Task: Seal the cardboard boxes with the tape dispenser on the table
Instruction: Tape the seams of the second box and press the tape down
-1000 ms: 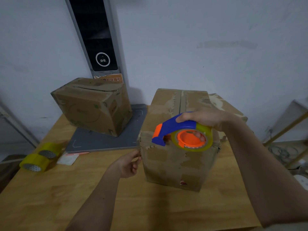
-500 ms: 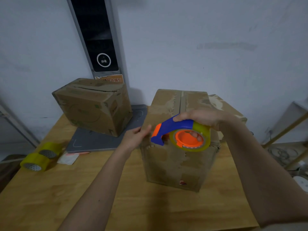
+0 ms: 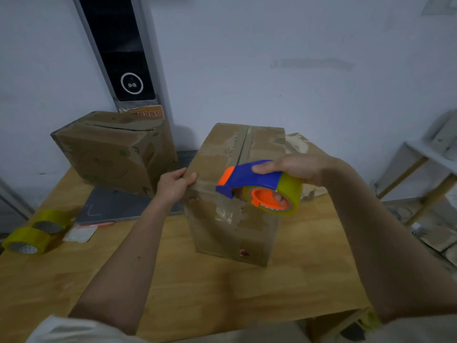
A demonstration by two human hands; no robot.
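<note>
Right hand [image 3: 294, 167] grips tape dispenser [image 3: 259, 186] at near box [image 3: 235, 194] front top edge; left hand [image 3: 173, 185] pinches box's left corner, likely anchoring tape end.

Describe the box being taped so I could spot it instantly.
On the wooden table stand two cardboard boxes. The one meant is the nearer box, at the middle, held by the left hand. Unlike the far box, it has the blue-and-orange tape dispenser against it.

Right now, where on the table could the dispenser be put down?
Bare wood lies along the table near edge, between the forearms and before the near box. Crowded: the left edge with two tape rolls, and the back with the far box.
</note>
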